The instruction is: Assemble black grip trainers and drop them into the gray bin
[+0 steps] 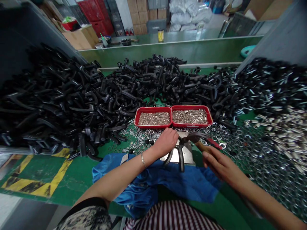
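My left hand (168,139) is closed, its fingertips at the upper end of a black two-legged handle part (181,156). That part lies over a bright metal plate (171,155); what exactly sits under the fingertips is hidden. My right hand (219,163) is wrapped round the wooden grip of a hammer (200,147), whose dark head is beside the black part. Just beyond the hammer lies a tool with a red handle (215,143), partly covered. A blue cloth (168,179) is spread under and in front of the plate.
Two red trays (153,127) of small metal pins stand behind my hands. Black handle parts (72,99) are heaped on the left and back. Metal rings (254,163) cover the right side, with silver sleeves (287,134) piled there. A green ledge (163,52) bounds the back.
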Demonstrator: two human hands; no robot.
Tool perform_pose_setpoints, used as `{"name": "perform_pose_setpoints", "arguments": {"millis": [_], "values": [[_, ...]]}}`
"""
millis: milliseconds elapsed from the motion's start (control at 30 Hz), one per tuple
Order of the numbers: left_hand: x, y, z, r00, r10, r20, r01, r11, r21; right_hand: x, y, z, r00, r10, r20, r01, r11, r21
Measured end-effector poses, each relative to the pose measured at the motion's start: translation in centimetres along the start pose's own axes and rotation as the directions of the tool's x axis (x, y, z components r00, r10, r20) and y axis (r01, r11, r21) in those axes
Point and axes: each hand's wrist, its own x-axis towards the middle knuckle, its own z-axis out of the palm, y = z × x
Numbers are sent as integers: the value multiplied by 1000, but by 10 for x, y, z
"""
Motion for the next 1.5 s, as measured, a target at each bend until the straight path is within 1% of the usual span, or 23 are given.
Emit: {"name": "perform_pose_setpoints", "arguments": {"millis": [33, 67, 133, 200, 267, 400, 500, 600, 667, 733, 800, 867, 933, 1000, 1067, 1100, 1167, 1233, 1267, 1300, 1367, 1433, 1500], "values": [[-1, -2, 1, 997, -73, -15, 71, 991, -111, 1, -1, -1, 1000, 13, -9, -13, 1000, -4], [-1, -5, 2, 987, -158, -23, 148, 961, -232, 1, -2, -1, 1000, 26, -13, -26, 1000, 9], [-2, -9, 4, 953, -303, -15, 266, 858, -440, 1, -1, 1, 999, 50, -18, -49, 997, 67], [-1, -11, 5, 928, -372, -7, 307, 778, -548, 1, 0, 5, 997, 57, -42, -52, 991, 127], [0, -11, 4, 925, -380, -8, 305, 755, -580, 2, 3, 9, 996, 52, -72, -39, 985, 171], [4, -10, 2, 936, -351, 5, 300, 791, -534, 2, 5, 12, 995, 36, -93, -16, 978, 210], [7, -10, 0, 946, -322, 30, 297, 825, -481, 1, 6, 12, 994, 46, -101, -21, 972, 233], [8, -9, -2, 960, -275, 58, 275, 879, -390, -1, 7, 12, 992, 52, -119, -21, 967, 253], [7, -6, -4, 977, -206, 59, 214, 941, -260, -2, 8, 12, 993, 50, -110, -21, 968, 250], [6, -3, -4, 995, -90, 47, 93, 993, -75, -2, 8, 12, 994, 58, -94, -35, 973, 229], [4, 0, -3, 998, 29, 49, -33, 996, 84, -2, 9, 13, 994, 69, -90, -49, 977, 206], [3, 1, 0, 994, 85, 65, -93, 985, 145, -1, 10, 13, 993, 69, -93, -51, 981, 189], [1, 1, 3, 996, 56, 66, -64, 991, 120, 1, 9, 13, 994, 63, -91, -48, 985, 163], [-4, 2, 3, 1000, -23, 19, 22, 999, 42, 1, 5, 11, 994, 54, -92, -44, 994, 103], [-12, 6, 1, 994, -91, -57, 88, 994, -61, 0, -5, 6, 994, -8, -105, 6, 1000, -18], [-18, 9, 0, 991, -100, -88, 91, 991, -102, -1, -11, 4, 991, -61, -117, 50, 994, -96], [-31, 16, -1, 993, -60, -103, 46, 990, -134, -1, -25, 0, 972, -183, -147, 142, 958, -249], [-42, 22, -1, 998, -3, -67, -4, 994, -113, 4, -35, -2, 939, -290, -185, 203, 901, -384], [-46, 24, 0, 999, 13, -46, -18, 995, -96, 10, -37, -2, 927, -327, -183, 216, 865, -452], [-48, 26, 1, 999, 18, -27, -21, 996, -84, 16, -39, -1, 926, -342, -160, 216, 827, -519], [-50, 27, 3, 1000, 9, 1, -9, 997, -77, 29, -38, 0, 953, -295, -64, 194, 761, -619], [-50, 28, 3, 1000, 1, 15, 0, 996, -89, 37, -37, 2, 974, -227, 15, 185, 751, -634], [-49, 28, 2, 1000, 2, 13, 0, 995, -97, 40, -35, 2, 965, -261, 9, 212, 764, -609]]}}
